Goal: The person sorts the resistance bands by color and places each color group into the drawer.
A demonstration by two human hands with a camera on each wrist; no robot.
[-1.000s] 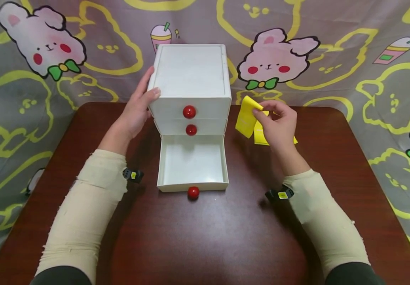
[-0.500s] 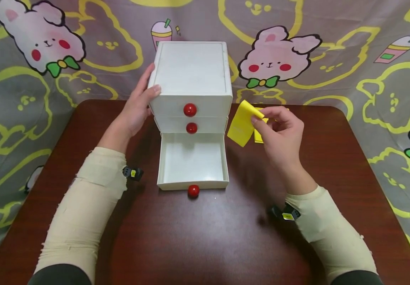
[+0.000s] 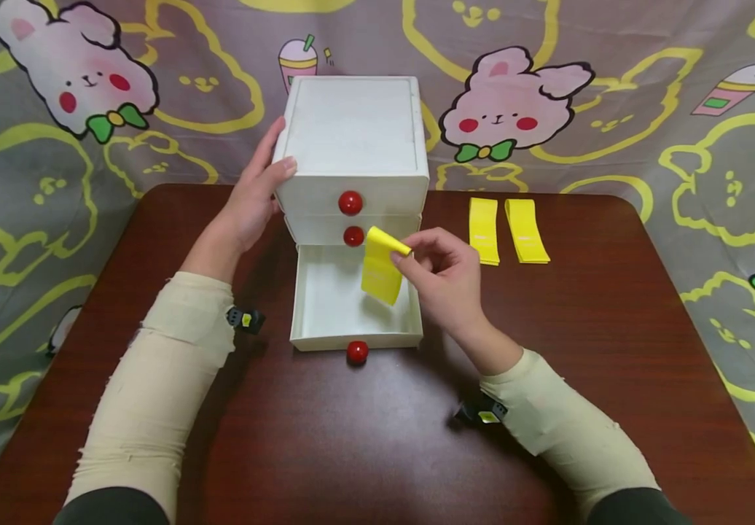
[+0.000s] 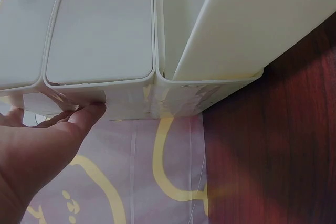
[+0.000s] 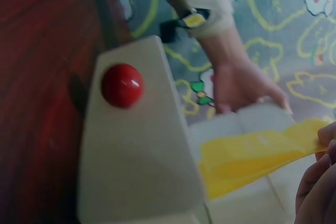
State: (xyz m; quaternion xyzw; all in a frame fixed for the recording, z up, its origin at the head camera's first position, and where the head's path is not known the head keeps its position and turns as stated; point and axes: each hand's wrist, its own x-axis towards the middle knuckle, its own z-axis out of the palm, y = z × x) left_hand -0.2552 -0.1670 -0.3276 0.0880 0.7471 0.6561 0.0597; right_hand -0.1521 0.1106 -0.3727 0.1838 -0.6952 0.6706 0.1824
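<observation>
In the head view my right hand (image 3: 446, 281) pinches a folded yellow strip (image 3: 382, 277) by its top edge between thumb and fingers. The strip, thin and flexible, hangs over the pulled-out bottom drawer (image 3: 328, 339) of a white drawer cabinet (image 3: 354, 127). My left hand (image 3: 253, 193) rests against the cabinet's left side, its thumb at the front top corner. In the left wrist view the left hand (image 4: 39, 150) touches the side wall. The right wrist view shows the strip (image 5: 252, 156) above the drawer front (image 5: 147, 156) with its red knob (image 5: 122, 85).
Two more folded yellow strips (image 3: 484, 232) lie side by side on the brown table (image 3: 377, 437), right of the cabinet. The upper two drawers are closed, each with a red knob (image 3: 350, 203). A patterned cloth (image 3: 364, 36) hangs behind the table.
My right hand has carried the folded yellow strip leftward from beside the other strips to over the open drawer. The left hand has stayed on the cabinet.
</observation>
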